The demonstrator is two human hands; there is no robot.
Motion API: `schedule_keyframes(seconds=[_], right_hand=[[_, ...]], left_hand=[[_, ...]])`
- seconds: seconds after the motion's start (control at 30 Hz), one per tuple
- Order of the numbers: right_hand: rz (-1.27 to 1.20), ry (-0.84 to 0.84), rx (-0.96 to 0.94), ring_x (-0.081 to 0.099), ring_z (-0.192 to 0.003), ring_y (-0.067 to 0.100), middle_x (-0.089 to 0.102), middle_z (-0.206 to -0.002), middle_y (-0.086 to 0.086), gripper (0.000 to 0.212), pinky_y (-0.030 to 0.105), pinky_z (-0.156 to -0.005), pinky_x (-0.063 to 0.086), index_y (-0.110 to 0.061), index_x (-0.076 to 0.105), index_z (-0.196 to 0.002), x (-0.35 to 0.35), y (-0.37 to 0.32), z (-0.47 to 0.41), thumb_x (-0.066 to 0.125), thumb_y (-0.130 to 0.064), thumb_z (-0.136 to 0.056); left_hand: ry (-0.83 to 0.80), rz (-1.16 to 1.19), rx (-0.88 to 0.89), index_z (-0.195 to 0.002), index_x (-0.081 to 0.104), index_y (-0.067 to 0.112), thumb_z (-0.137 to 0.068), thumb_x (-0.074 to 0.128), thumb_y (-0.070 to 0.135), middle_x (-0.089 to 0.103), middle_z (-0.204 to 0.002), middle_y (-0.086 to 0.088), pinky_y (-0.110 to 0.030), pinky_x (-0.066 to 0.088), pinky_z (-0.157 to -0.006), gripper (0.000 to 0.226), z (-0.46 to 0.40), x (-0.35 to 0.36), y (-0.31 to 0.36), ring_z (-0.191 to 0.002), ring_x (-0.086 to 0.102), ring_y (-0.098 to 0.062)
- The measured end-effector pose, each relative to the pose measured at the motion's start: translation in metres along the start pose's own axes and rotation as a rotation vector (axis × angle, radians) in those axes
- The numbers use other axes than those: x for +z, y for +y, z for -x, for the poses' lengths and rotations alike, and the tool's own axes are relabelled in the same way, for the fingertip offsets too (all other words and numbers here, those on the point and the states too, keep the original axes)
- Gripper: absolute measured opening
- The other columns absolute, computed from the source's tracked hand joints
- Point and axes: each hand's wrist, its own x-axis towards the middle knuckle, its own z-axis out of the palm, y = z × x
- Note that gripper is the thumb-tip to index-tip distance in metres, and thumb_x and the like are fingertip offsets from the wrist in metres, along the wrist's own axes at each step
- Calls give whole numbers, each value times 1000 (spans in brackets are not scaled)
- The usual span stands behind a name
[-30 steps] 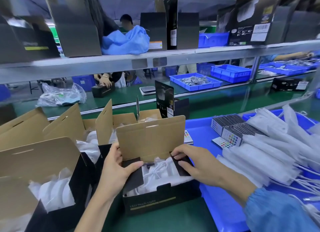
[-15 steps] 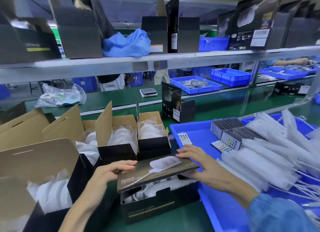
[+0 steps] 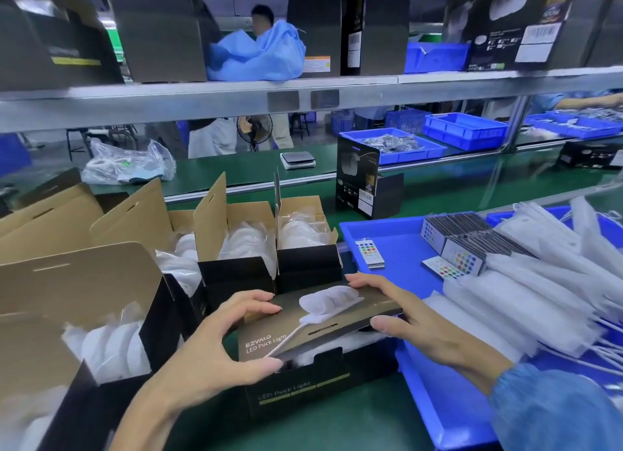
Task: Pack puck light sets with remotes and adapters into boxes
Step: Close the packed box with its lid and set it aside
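A black puck light box (image 3: 303,393) sits on the green table (image 3: 337,427) at centre, its printed lid (image 3: 323,322) folded nearly flat over white wrapped contents. The left hand (image 3: 215,346) grasps the lid's near left edge between thumb and fingers, while the right hand (image 3: 404,319) pinches its right edge. Open filled boxes (image 3: 236,245) stand behind, and a blue tray (image 3: 397,245) alongside holds remotes (image 3: 458,248) and white pouches (image 3: 526,302).
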Motion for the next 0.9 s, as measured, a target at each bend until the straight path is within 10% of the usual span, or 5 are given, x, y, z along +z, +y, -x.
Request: schedule_keyframes(seconds=[0.2, 0.53, 0.9], right_hand=[[134, 15, -56, 40, -135, 7, 43, -144, -22, 50, 29, -107, 34, -35, 48, -132, 0, -3, -2, 61, -47, -86], [363, 43, -226, 22, -146, 5, 39, -150, -20, 51, 33, -117, 22, -27, 53, -136, 8, -4, 8, 68, -25, -87], [500, -190, -216, 16, -146, 0, 29, -153, -26, 48, 30, -119, 22, -34, 41, -145, -17, -11, -1, 50, -40, -98]], left_hand=[[92, -18, 47, -112, 69, 45, -63, 79, 46, 57, -133, 20, -33, 52, -93, 50, -1, 1, 8, -118, 61, -9], [212, -294, 260, -119, 70, 37, -80, 70, 48, 57, -135, 22, -46, 24, -121, 41, 15, 28, 14, -137, 45, -6], [245, -379, 276, -126, 67, 33, -81, 66, 63, 56, -138, 19, -47, 28, -120, 54, 21, 37, 17, -137, 45, -5]])
